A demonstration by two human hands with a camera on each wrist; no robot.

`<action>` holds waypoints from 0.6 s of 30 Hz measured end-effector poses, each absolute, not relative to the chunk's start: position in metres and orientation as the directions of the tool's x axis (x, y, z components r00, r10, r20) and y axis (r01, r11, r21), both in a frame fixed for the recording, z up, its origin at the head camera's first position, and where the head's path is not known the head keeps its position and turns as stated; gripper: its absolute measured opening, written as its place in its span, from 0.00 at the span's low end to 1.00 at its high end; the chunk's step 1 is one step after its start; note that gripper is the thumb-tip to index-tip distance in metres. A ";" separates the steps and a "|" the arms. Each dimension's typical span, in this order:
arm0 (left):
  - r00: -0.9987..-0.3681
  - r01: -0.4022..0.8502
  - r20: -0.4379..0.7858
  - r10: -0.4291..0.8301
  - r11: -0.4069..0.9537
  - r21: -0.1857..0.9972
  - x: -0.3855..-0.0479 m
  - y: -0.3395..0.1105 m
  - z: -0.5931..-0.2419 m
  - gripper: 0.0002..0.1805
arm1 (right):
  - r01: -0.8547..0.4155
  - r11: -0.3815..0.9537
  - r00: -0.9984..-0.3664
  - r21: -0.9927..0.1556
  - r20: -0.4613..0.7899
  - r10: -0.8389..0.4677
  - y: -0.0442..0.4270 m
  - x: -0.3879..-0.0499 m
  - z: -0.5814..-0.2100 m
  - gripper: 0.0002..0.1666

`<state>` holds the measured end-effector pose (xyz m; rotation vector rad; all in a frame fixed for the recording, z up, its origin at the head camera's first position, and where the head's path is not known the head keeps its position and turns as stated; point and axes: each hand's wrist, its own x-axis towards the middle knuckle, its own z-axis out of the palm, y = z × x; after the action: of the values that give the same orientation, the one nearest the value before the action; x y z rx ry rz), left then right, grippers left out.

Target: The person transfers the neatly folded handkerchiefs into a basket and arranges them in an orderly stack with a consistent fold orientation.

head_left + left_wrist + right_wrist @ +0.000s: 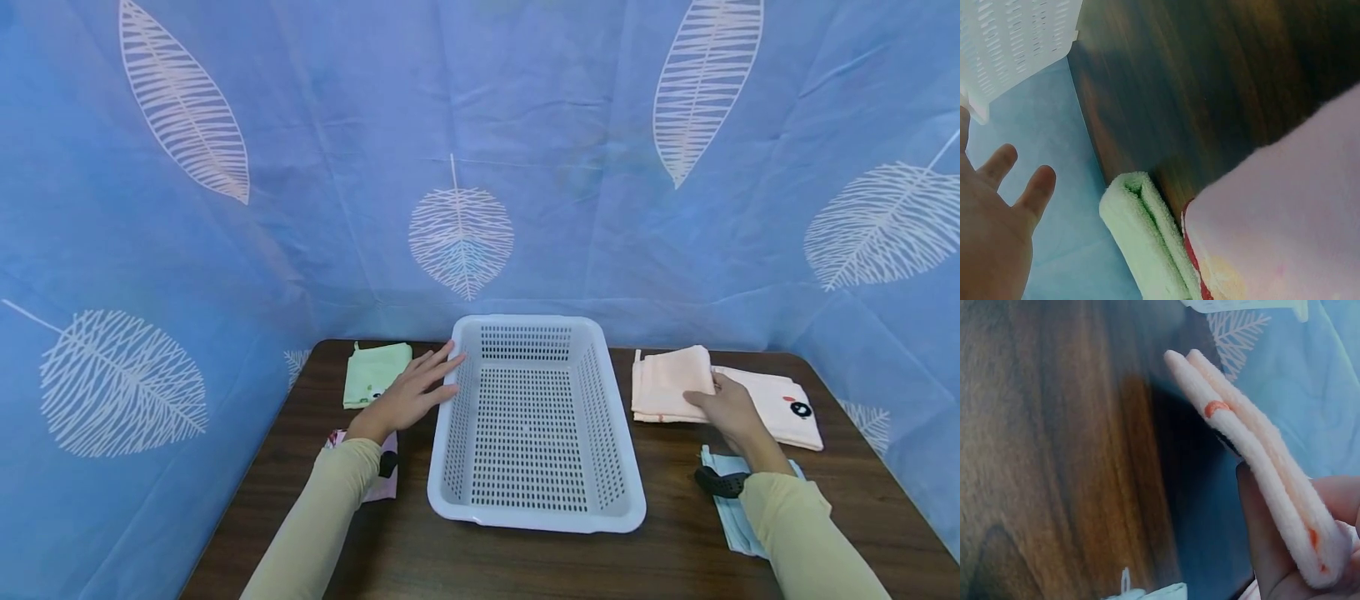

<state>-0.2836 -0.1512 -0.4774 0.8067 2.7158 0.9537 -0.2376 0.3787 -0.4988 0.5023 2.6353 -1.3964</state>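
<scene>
My right hand (738,417) pinches a folded pale peach cloth (673,385) by its right edge, right of the basket. In the right wrist view the thumb and fingers of my right hand (1279,550) lie on both sides of the folded peach cloth (1260,456), which is tilted above the table. My left hand (408,396) has its fingers spread, at the left rim of the white basket (442,450). The left wrist view shows my left hand (997,231) with straight fingers near the basket (1016,44), holding nothing.
A green folded cloth (375,371) and a pink-purple cloth (386,483), partly under the left arm, lie left of the basket. At the right are a second pale cloth (776,408) and a light blue cloth (735,517). A blue curtain (555,250) hangs behind the dark table (480,567).
</scene>
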 end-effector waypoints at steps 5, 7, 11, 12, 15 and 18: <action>-0.844 0.442 0.038 0.536 0.652 0.616 -0.284 -0.150 -0.479 0.34 | 0.345 0.499 -0.936 -0.795 -0.253 0.246 0.376 -0.237 -0.494 0.49; -0.843 0.440 0.028 0.538 0.658 0.611 -0.285 -0.150 -0.478 0.35 | 0.342 0.499 -0.937 -0.796 -0.248 0.247 0.375 -0.237 -0.491 0.49; -0.844 0.437 0.017 0.536 0.671 0.599 -0.284 -0.151 -0.476 0.35 | 0.324 0.495 -0.942 -0.806 -0.226 0.248 0.373 -0.238 -0.486 0.49; -0.846 0.435 0.015 0.534 0.672 0.599 -0.283 -0.151 -0.475 0.35 | 0.318 0.494 -0.944 -0.810 -0.219 0.248 0.373 -0.239 -0.484 0.49; -0.847 0.432 0.016 0.531 0.672 0.601 -0.283 -0.151 -0.475 0.35 | 0.305 0.480 -0.946 -0.822 -0.206 0.249 0.371 -0.239 -0.480 0.50; -0.845 0.436 0.019 0.535 0.666 0.605 -0.283 -0.151 -0.477 0.35 | 0.291 0.480 -0.950 -0.828 -0.189 0.250 0.369 -0.237 -0.475 0.49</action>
<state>-0.2833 -0.1509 -0.4768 0.7980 2.7194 0.9252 -0.2370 0.3690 -0.4753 0.4876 2.6654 -1.5042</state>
